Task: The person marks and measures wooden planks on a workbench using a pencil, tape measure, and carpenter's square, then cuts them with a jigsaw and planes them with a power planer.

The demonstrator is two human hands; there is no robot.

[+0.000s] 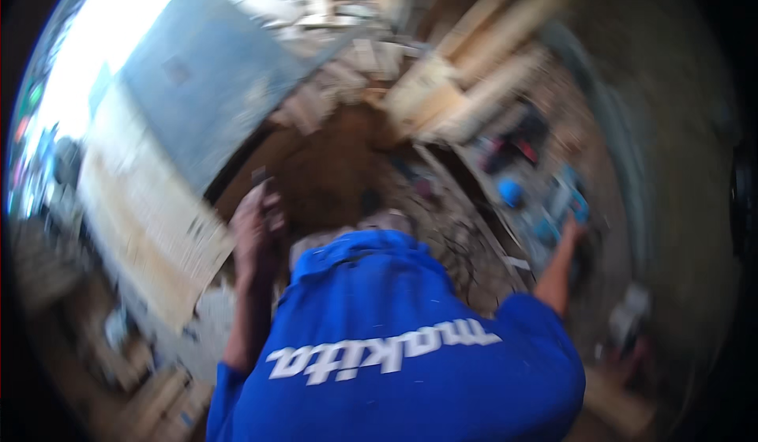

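Note:
Motion blurs much of the picture. On the right, at the end of an outstretched arm, my right hand (575, 229) is closed round a teal power tool (562, 201); its exact kind is smeared. A round blue object (510, 193) lies just left of it. My left hand (259, 225) is raised beside the edge of a pale wooden board (150, 205), with its fingers partly bent. A small dark spot shows above those fingertips, and I cannot make out whether the hand holds it.
A large grey-blue panel (209, 78) lies beyond the pale board. Lengths of timber (474, 63) jut out at the upper right. A dark red and black object (517, 138) lies beyond the blue one. Wood offcuts (158, 402) are at the lower left.

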